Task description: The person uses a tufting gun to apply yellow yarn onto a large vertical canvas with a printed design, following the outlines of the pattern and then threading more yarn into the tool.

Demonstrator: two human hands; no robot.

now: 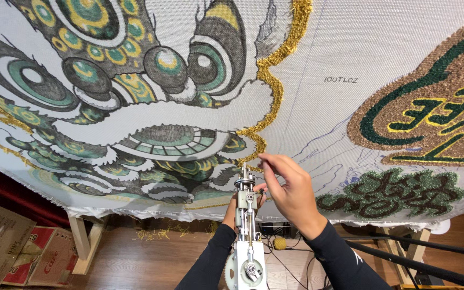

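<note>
- Head view, the step in hand: a metal tufting gun (246,225) points its needle at a stretched backing cloth (318,59), just at the lower end of a line of gold yarn loops (275,80) that edges a printed lion-mask design (135,91).
- The right hand (291,190) reaches over the gun's tip; its grip is pinched nearly shut, thumb and forefinger together close to the needle. It seems to nip a fine strand, but the strand is too thin to make out.
- The left hand (231,210) sits behind the gun's body, mostly hidden. It appears to wrap the frame, though how tightly its grip is closed I cannot tell.
- My reading: this looks like tending the yarn at the needle, with tufting paused, along the gold outline.
- The next move would call for a steady gun and a fine pinch, keeping the fingers out of the needle's line.
- The cloth: taut and tilted, grey-white, with pen lines marking untufted areas. To the right lie finished tufted patches, a brown and green emblem (430,107) and a dark green shape (393,190).
- The room: wooden frame legs (84,241) hold the cloth above a wooden floor (151,258). Gold yarn scraps (159,232) lie beneath. Cardboard boxes (6,241) stand at the left, a black tripod leg (420,263) and cables at the right, with a small yellow ball (280,244) between the forearms.
</note>
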